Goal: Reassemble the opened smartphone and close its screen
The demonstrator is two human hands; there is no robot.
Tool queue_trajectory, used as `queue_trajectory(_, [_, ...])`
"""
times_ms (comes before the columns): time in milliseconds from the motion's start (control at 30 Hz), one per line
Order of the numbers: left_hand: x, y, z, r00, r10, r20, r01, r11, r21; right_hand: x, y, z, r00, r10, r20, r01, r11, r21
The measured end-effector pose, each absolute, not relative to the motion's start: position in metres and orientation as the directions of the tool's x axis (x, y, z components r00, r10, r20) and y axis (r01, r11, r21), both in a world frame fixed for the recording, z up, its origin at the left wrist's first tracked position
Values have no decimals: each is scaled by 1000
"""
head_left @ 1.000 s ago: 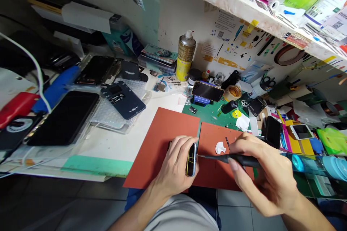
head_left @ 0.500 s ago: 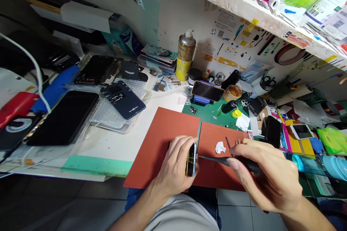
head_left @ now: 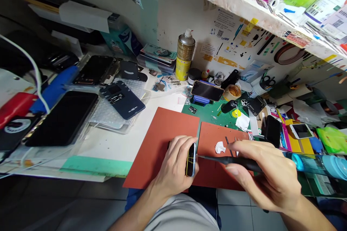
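My left hand (head_left: 175, 160) is closed around a phone (head_left: 191, 160) standing on its side, one narrow end facing right. Thin yellow lines cross that end; what they are I cannot tell. My right hand (head_left: 267, 177) holds a slim black screwdriver (head_left: 223, 159) nearly level, its tip at the phone's right-facing end. Thumb and index finger are spread along the handle, whose rear is hidden in the palm. Below both hands lie the reddish-brown mats (head_left: 151, 151). A crumpled white scrap (head_left: 219, 147) and a few thin tools (head_left: 228, 144) rest just beyond the screwdriver.
A phone on a blue stand (head_left: 207, 91) and a spray can (head_left: 184, 56) stand behind the mats. On the left lie a large black phone (head_left: 63, 119) and a dark blue device (head_left: 123, 99). A blue bottle (head_left: 314, 162) lies by my right wrist; a shelf (head_left: 230, 3) overhangs.
My right thumb and index finger have parted slightly on the screwdriver handle, showing more of it. The tip stays at the phone's end. My left hand and the phone look unmoved.
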State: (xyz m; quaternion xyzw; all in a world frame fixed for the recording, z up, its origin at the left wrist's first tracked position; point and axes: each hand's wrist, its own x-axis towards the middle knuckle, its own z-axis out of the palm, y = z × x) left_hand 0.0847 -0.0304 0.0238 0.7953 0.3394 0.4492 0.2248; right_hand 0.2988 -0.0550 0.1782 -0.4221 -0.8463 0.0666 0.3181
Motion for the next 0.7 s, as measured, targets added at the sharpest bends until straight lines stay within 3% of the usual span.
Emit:
queue_trajectory(533, [84,-31,23,366,746,556,335,-663,670,301,-55,176,-450,747,490,633,653,-415])
queue_trajectory(700, [85,-31,21,366,751,550,326,-657,680,299,-55,177,-447,744,497,671,646,-363])
